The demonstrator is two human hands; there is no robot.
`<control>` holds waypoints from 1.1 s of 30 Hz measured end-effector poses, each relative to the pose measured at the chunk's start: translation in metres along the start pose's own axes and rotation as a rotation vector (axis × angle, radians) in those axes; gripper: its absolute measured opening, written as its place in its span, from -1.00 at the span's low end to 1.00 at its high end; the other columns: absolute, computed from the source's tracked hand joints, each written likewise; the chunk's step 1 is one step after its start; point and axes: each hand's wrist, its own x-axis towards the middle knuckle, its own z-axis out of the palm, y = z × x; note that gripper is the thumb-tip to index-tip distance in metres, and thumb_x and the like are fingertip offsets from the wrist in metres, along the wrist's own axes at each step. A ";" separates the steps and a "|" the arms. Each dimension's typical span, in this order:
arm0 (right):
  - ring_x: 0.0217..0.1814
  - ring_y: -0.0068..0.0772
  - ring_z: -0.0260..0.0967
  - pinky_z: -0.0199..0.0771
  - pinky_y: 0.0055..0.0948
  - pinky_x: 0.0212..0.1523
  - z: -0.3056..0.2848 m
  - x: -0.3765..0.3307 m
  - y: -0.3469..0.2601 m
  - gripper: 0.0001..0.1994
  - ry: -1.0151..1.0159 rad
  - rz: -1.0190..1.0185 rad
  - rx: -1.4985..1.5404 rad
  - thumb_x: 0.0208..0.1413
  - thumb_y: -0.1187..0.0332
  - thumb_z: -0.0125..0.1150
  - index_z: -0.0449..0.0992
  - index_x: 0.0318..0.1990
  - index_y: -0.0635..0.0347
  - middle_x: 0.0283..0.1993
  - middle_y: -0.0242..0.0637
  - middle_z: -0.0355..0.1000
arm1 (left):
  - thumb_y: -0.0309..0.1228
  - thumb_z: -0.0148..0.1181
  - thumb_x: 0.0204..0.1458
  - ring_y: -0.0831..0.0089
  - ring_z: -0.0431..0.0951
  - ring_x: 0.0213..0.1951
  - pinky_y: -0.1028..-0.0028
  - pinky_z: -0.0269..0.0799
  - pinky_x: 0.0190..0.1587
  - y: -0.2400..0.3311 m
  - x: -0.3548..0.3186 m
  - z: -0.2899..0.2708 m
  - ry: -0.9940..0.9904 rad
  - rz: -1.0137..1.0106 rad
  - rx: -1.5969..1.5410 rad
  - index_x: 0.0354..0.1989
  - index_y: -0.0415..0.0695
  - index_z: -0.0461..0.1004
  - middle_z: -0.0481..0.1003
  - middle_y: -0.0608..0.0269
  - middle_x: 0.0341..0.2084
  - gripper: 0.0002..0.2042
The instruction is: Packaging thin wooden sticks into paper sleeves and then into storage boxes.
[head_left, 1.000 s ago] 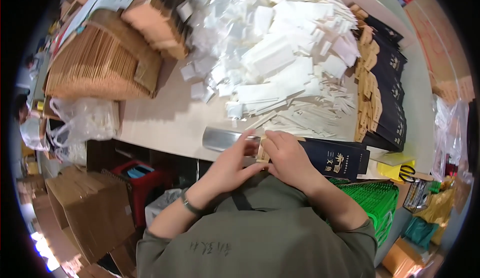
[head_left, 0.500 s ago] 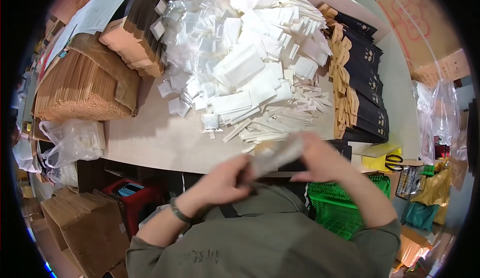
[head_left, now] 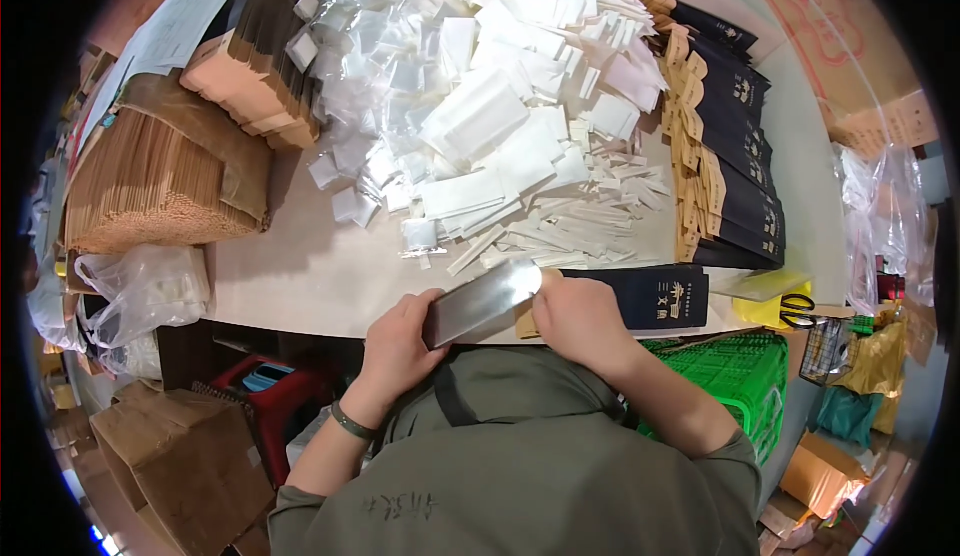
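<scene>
Head view: your chute [head_left: 482, 303]'s swung from sticking out left to tilted, so it's right by the bag [head_left: 650, 299] at the table [head_left: 290, 291] edge; left hand [head_left: 400, 344] grips it, can't tell what right hand [head_left: 582, 324] has

Before you: one shiny, curved silver metal piece [head_left: 483, 304]; one flat dark navy pouch [head_left: 640, 298] at the near edge of the pale desk [head_left: 290, 274]. Right edge: overlapping navy-and-tan pouches [head_left: 738, 161], too many for you to count. Near right corner: one pair of black-handled scissors [head_left: 797, 311]. Left edge: two brown paper stacks [head_left: 160, 171]. Toward far edge: white paper packets [head_left: 475, 121] and clear plastic sachets [head_left: 370, 36], both uncountable. Below near edge: one green plastic basket [head_left: 740, 371].
</scene>
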 end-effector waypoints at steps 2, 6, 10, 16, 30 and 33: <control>-0.42 0.05 0.49 0.47 -0.04 -0.35 -0.005 0.005 0.000 -0.84 -0.010 0.041 0.074 -0.01 0.30 0.14 0.51 -0.47 0.19 -0.54 -0.06 0.48 | -0.45 0.38 -0.21 0.06 0.55 -0.23 0.22 0.48 -0.21 -0.006 0.001 -0.013 -0.125 0.032 0.076 0.06 -0.12 0.39 0.50 0.09 -0.31 -0.44; -0.41 0.05 0.49 0.50 -0.09 -0.30 0.022 0.009 -0.027 -0.83 -0.019 -0.144 0.094 -0.02 0.27 0.17 0.53 -0.47 0.17 -0.53 -0.09 0.48 | -0.37 0.39 -0.16 0.05 0.52 -0.15 0.20 0.47 -0.13 0.008 0.022 -0.020 -0.257 0.166 0.078 0.10 -0.15 0.36 0.48 0.09 -0.22 -0.42; -0.25 -0.05 0.49 0.49 -0.12 -0.26 0.005 0.059 -0.030 -0.90 0.014 -0.443 0.110 0.06 0.33 0.18 0.54 -0.27 0.01 -0.33 -0.20 0.48 | -0.25 0.46 -0.18 0.00 0.46 -0.04 0.15 0.43 -0.03 -0.015 0.046 -0.021 0.065 0.250 0.064 0.12 -0.19 0.37 0.44 -0.01 -0.12 -0.35; -0.23 -0.08 0.43 0.48 -0.19 -0.23 0.020 0.091 -0.005 -0.87 0.110 -0.572 -0.095 -0.05 0.37 0.34 0.56 -0.31 0.09 -0.36 -0.24 0.40 | -0.42 0.39 -0.10 0.01 0.53 -0.22 0.21 0.48 -0.16 -0.048 0.088 -0.011 0.251 -0.006 0.091 -0.21 -0.20 0.51 0.50 0.00 -0.25 -0.72; -0.21 -0.02 0.49 0.51 -0.13 -0.22 -0.009 0.173 -0.008 -0.92 -0.043 -0.673 -0.431 0.00 0.44 0.16 0.53 -0.42 0.24 -0.36 -0.10 0.47 | -0.33 0.33 -0.02 0.05 0.53 -0.28 0.19 0.46 -0.23 -0.010 0.009 -0.022 0.202 0.010 0.153 -0.18 -0.12 0.49 0.52 0.07 -0.35 -0.74; -0.22 0.01 0.49 0.51 -0.12 -0.23 -0.011 0.171 -0.023 -0.92 -0.223 -0.527 -0.566 -0.05 0.43 0.18 0.50 -0.44 0.24 -0.36 -0.05 0.46 | -0.41 0.42 -0.14 0.17 0.53 -0.31 0.28 0.48 -0.19 -0.032 0.024 -0.090 0.509 0.048 0.099 -0.09 -0.11 0.53 0.54 0.12 -0.28 -0.63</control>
